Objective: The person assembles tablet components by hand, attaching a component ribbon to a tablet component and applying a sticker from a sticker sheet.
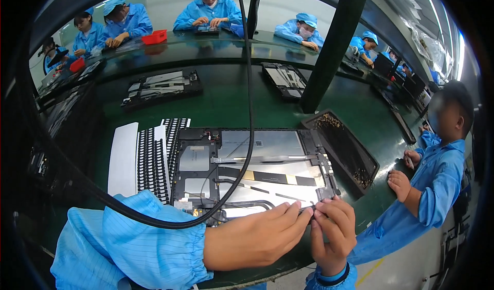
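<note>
In front of me lies an opened flat electronic device (267, 143) with a black frame, silver plates, flat ribbon cables and black wires. My left hand (257, 238) reaches across its near edge, fingers pressed together at the near right corner. From the right, my right hand (334, 233) meets it there, thumb and fingers pinched. Whatever small part sits between the fingertips is hidden. Left of the device, partly under it, are sheets of small black adhesive pieces (153, 161) and a white sheet (122, 159).
A black tray (355, 159) with small loose parts lies right of the device. Two more opened devices (162, 86) (284, 79) lie farther back. A black cable (250, 84) hangs across the view; a dark post (334, 48) rises behind. A co-worker (437, 171) stands at right.
</note>
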Tool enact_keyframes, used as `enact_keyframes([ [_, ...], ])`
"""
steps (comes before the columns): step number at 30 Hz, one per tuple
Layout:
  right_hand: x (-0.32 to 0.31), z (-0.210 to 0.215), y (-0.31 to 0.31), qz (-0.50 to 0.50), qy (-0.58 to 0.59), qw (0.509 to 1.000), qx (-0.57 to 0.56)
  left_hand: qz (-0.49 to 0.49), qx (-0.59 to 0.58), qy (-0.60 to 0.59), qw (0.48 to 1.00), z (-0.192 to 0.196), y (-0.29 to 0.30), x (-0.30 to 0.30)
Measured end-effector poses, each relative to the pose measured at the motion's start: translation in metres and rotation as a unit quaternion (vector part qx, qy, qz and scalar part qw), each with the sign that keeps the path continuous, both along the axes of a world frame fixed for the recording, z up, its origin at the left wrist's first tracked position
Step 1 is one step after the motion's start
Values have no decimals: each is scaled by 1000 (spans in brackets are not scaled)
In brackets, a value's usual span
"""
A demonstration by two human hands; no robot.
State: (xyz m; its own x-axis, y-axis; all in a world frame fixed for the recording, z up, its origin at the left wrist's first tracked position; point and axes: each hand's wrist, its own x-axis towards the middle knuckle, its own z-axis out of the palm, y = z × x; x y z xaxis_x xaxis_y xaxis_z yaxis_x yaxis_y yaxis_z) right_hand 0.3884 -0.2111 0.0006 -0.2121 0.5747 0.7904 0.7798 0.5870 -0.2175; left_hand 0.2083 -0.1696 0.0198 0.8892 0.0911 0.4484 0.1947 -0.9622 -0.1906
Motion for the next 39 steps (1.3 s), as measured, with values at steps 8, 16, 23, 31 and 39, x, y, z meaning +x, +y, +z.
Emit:
enact_keyframes([
  [8, -5, 2, -7, 24, 41, 997, -56, 11, -7, -48, 999, 6, -9, -16],
  [16, 27, -25, 0, -121, 264, 951, -108, 172, -232, -361, 887, -15, -9, -106],
  [23, 14, -41, 25, -146, 247, 953, -100, 263, -529, -441, 676, -53, 47, -82],
  [31, -26, 34, 44, 11, 315, 943, -110, 88, -599, -580, 545, 22, 27, -123],
  [39, -152, 182, 132, 369, 358, 816, -265, 130, -370, -766, 509, 108, 8, -219],
])
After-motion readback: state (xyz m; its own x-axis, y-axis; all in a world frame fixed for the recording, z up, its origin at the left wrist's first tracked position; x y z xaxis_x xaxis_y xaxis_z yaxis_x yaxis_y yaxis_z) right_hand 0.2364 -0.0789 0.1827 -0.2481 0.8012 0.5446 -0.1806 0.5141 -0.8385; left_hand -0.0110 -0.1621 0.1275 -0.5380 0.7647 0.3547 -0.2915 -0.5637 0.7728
